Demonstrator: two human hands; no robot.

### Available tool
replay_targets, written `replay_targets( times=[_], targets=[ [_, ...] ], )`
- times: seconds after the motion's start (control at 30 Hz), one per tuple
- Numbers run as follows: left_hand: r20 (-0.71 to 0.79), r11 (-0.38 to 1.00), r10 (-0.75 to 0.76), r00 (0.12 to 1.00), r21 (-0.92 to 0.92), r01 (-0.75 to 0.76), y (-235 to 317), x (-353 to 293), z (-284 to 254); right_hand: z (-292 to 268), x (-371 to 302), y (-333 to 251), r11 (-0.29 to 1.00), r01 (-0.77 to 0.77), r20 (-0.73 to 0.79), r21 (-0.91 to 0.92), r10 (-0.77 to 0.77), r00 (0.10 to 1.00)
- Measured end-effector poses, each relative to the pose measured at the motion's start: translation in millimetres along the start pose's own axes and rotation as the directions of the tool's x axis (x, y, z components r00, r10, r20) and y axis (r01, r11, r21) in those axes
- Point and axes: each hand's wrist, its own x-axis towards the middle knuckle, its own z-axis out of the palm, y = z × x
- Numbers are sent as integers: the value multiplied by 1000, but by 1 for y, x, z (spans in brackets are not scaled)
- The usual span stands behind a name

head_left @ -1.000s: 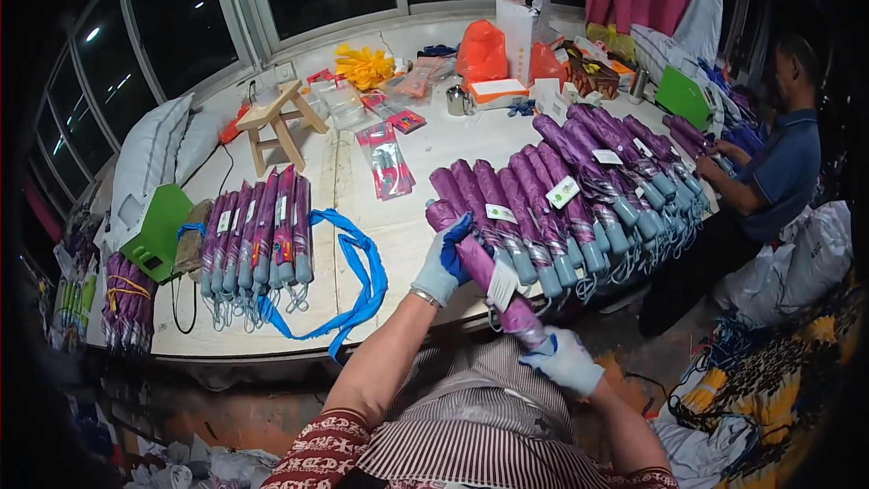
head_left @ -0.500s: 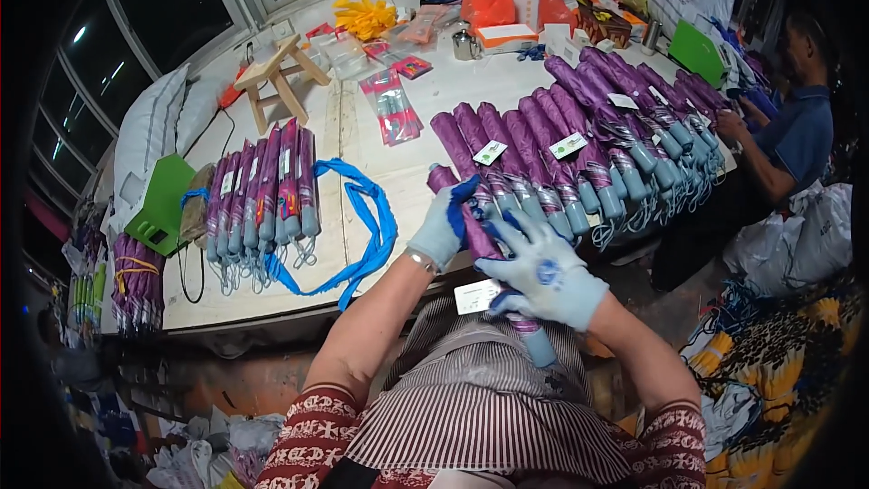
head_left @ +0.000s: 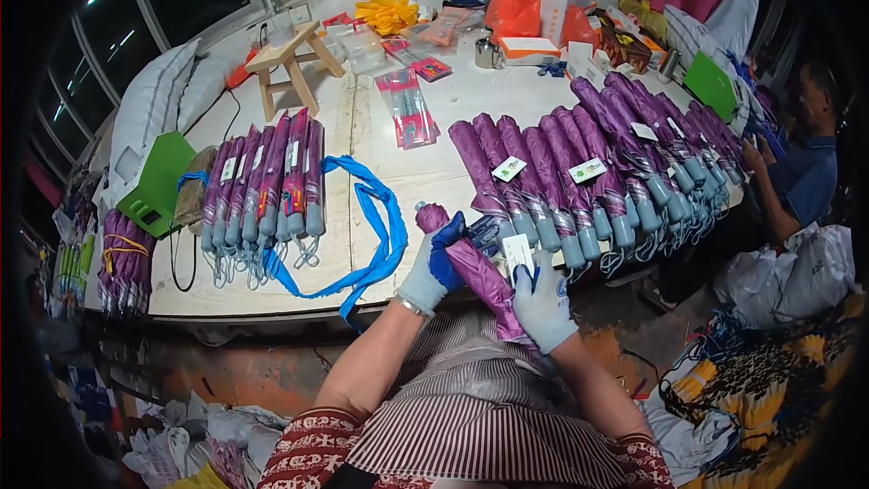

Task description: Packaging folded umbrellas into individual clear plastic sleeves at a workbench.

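Observation:
A folded purple umbrella (head_left: 483, 279) slants in front of my striped apron, its tip pointing to the far left. Gloved in white and blue, my left hand (head_left: 433, 264) is wrapped round it near the tip. My right hand (head_left: 546, 310), in a matching glove, pinches a small white tag (head_left: 517, 252) beside the umbrella's lower part. The umbrella's handle is hidden. Just beyond my hands lies a row of purple folded umbrellas (head_left: 552, 154) with grey handles, some bearing white tags.
On the left, several purple umbrellas in sleeves (head_left: 262, 181) lie by a blue strap (head_left: 391, 226). A green box (head_left: 154, 186) and wooden stool (head_left: 294, 63) stand beyond. Flat pink packets (head_left: 405, 109) and a metal cup (head_left: 487, 53) sit farther back. A co-worker (head_left: 801, 154) is at the right.
The umbrella's tip has moved left and nearer me. My right hand has gone from lying across the umbrella to pinching the tag, which is now raised beside it.

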Motion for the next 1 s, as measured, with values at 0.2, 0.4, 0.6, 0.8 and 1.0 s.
replay_targets(
  times=[0.2,0.4,0.6,0.8,1.0],
  targets=[
    [133,993,119,984,-16,-118,-2,27,-42,15,2,11,893,434,121,-124,-420,899],
    [415,988,156,896,-50,-148,21,44,-63,34,10,2,976,-16,198,215,-28,980],
    [-80,941,183,980,303,-151,55,67,-32,74,74,55,845,-43,317,532,-152,936],
    [292,-215,870,397,950,-227,197,164,-86,111,109,100,864,466,-19,190,-472,882],
    [131,-347,860,493,858,378,239,219,-89,101,107,77,612,-357,349,706,139,927]
  ],
)
